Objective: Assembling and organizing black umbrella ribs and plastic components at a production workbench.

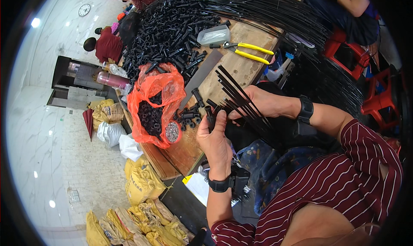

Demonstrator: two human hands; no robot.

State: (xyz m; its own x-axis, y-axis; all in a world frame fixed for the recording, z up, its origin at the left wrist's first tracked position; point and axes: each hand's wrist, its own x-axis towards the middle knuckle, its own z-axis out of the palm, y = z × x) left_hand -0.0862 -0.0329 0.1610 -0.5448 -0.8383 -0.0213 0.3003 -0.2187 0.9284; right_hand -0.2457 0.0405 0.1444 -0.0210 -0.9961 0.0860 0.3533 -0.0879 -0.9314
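My left hand point(217, 145) is closed, thumb against fingers, around a short black tubular part point(209, 114). Close beside it, my right hand point(269, 102) grips a bundle of thin black rods point(232, 87) that fan out past its fingers. The fingertips of both hands nearly meet, and the exact contact between rod and tube is hidden. Just left of the hands, several loose black tubular parts point(189, 113) lie on the wooden table point(245, 69). A red plastic bag point(137, 112) holding black rings stands by them, with a small round tub point(180, 136) of shiny bits against it.
A big heap of black parts point(167, 35) covers the far table. Yellow-handled cutters point(254, 53) and a clear box point(202, 38) of thin white pieces lie nearer. Long black rods point(258, 5) spread at upper right. Red stools point(344, 52), yellow sacks point(144, 183) and other people surround the table.
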